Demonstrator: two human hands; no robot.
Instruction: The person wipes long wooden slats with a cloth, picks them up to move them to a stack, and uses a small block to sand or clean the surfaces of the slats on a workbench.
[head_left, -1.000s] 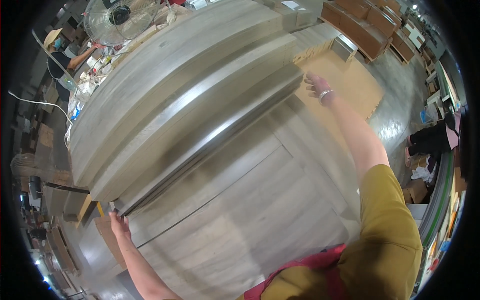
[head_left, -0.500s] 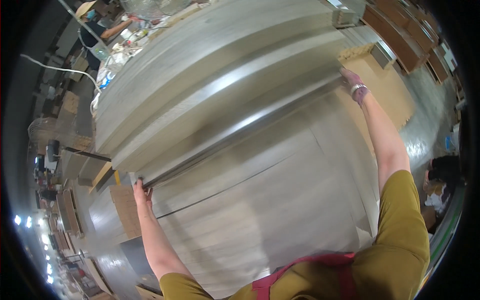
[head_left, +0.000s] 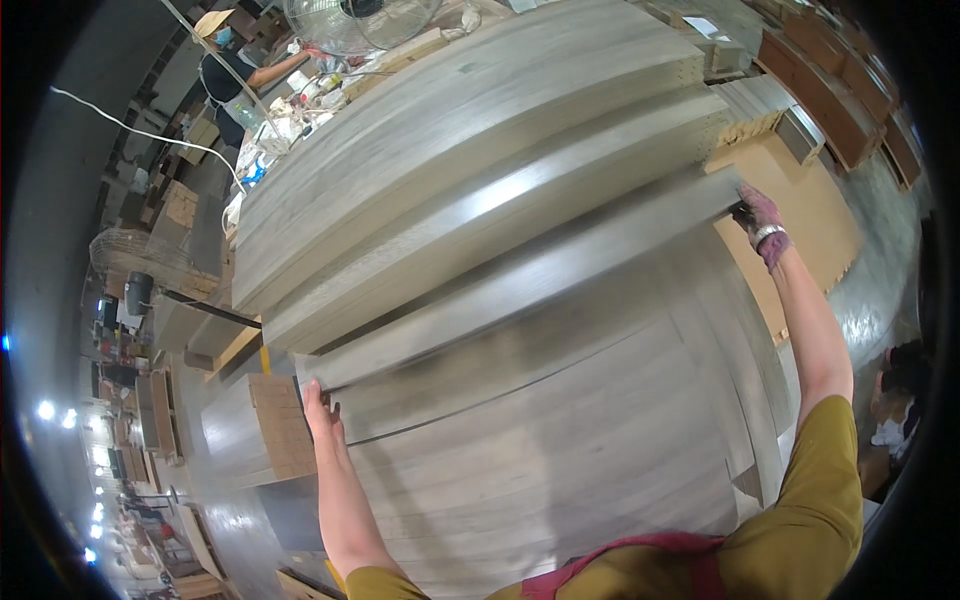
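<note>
A long grey wood-grain board [head_left: 545, 275] spans between my two hands, its wide face turned up toward me. My left hand [head_left: 322, 410] grips the board's left end, fingers bent round the edge. At the far right end, my right hand [head_left: 762, 222], in a stained pinkish glove with a pale band at the wrist, is closed on the board's end. Beneath it lies a broad surface of similar grey boards [head_left: 520, 430], with a dark gap line running across. Just beyond the held board rise stepped stacks of grey boards [head_left: 470, 130].
A brown sheet [head_left: 800, 190] lies to the right, near brown panels [head_left: 825, 85]. A cardboard piece [head_left: 282, 425] and a standing fan [head_left: 140, 275] are at left. Beyond the stacks, a person [head_left: 228, 75] works at a cluttered table [head_left: 300, 105] beside another fan [head_left: 360, 15].
The held board has turned, so its wide face shows where a narrower, shiny strip showed before. Both hands remain at its ends. The whole view has shifted slightly.
</note>
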